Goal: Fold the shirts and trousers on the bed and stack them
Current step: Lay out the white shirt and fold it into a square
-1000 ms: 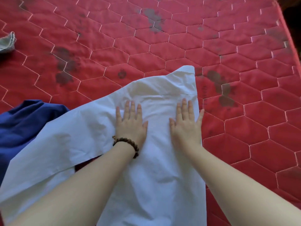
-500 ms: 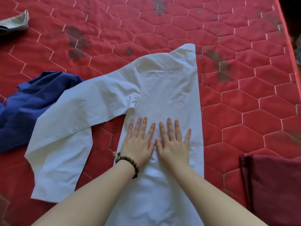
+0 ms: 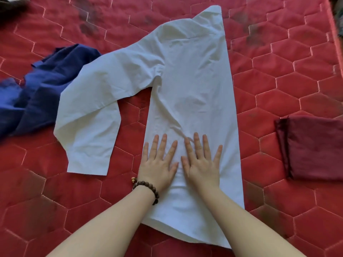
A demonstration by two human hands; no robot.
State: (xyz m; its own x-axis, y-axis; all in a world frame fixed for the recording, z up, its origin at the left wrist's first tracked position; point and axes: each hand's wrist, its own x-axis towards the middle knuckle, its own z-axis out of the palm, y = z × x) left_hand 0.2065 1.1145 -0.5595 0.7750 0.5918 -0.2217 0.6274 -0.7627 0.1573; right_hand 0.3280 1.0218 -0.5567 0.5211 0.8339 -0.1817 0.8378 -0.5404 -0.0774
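Observation:
A white shirt (image 3: 193, 75) lies folded lengthwise on the red quilted bed (image 3: 297, 80), collar end far from me. Its sleeve (image 3: 89, 115) sticks out to the left and bends down toward me. My left hand (image 3: 157, 164), with a bead bracelet on the wrist, presses flat on the shirt's lower body, fingers spread. My right hand (image 3: 202, 164) lies flat right beside it, thumbs nearly touching. Neither hand grips anything. A crumpled blue garment (image 3: 37, 93) lies at the left, partly under the sleeve. A folded dark red garment (image 3: 313, 147) rests at the right.
A grey piece of cloth (image 3: 13, 0) shows at the top left corner. The bed's right edge (image 3: 334, 25) runs along the upper right. Dark stains mark the quilt near the shirt's collar.
Both flat hands have slid down the shirt's body toward me, from near the chest to the lower part. The view has shifted back, bringing the sleeve and the dark red garment into sight.

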